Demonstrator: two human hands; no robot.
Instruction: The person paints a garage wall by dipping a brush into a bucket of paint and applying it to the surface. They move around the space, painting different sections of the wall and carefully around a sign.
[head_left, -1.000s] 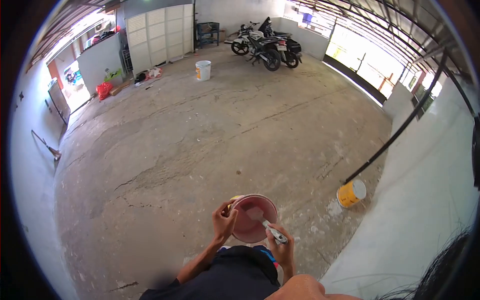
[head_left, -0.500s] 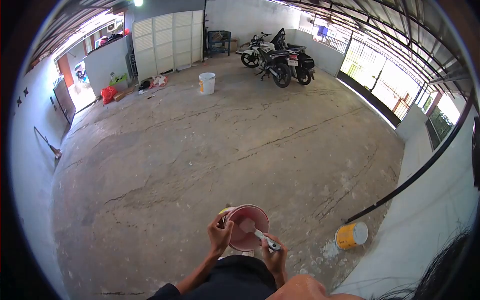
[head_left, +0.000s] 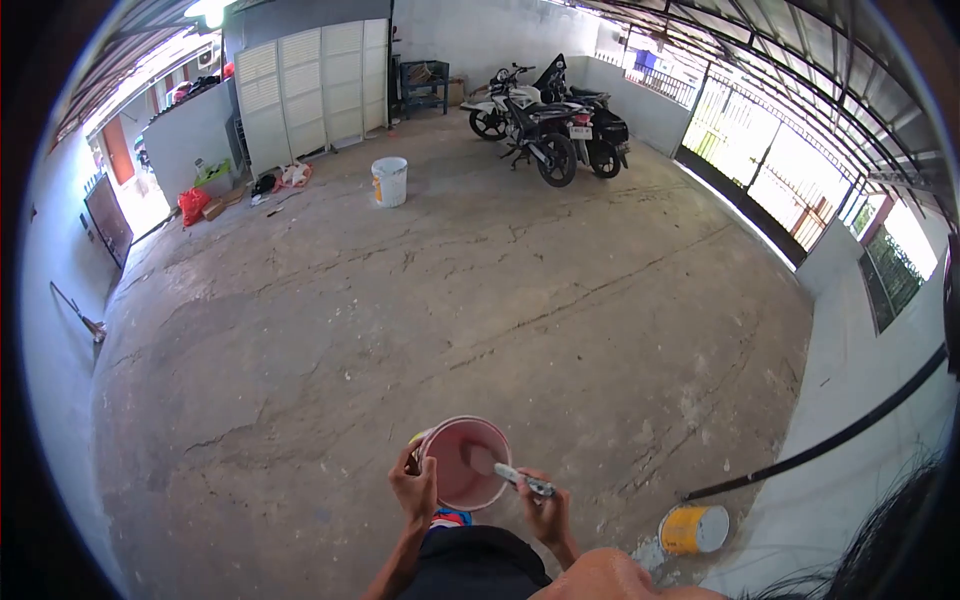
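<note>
My left hand point(head_left: 413, 491) grips the left rim of a small pink bucket point(head_left: 466, 463) held in front of my body. My right hand point(head_left: 541, 510) holds a putty knife point(head_left: 508, 473) by its pale handle, with the blade dipped inside the bucket against the pinkish paste. A bit of yellow shows at the bucket's upper left edge, by my left fingers.
A yellow tin point(head_left: 693, 529) lies on its side at the lower right, beside a white wall and a long black pole point(head_left: 830, 438). A white pail point(head_left: 388, 181) stands far off, with two motorcycles point(head_left: 545, 129) and a red bag point(head_left: 193, 205) beyond. The concrete floor is cracked.
The view has swung: the bucket and both hands sit lower and further left in frame, the yellow tin has dropped toward the bottom right. Both hands keep their hold.
</note>
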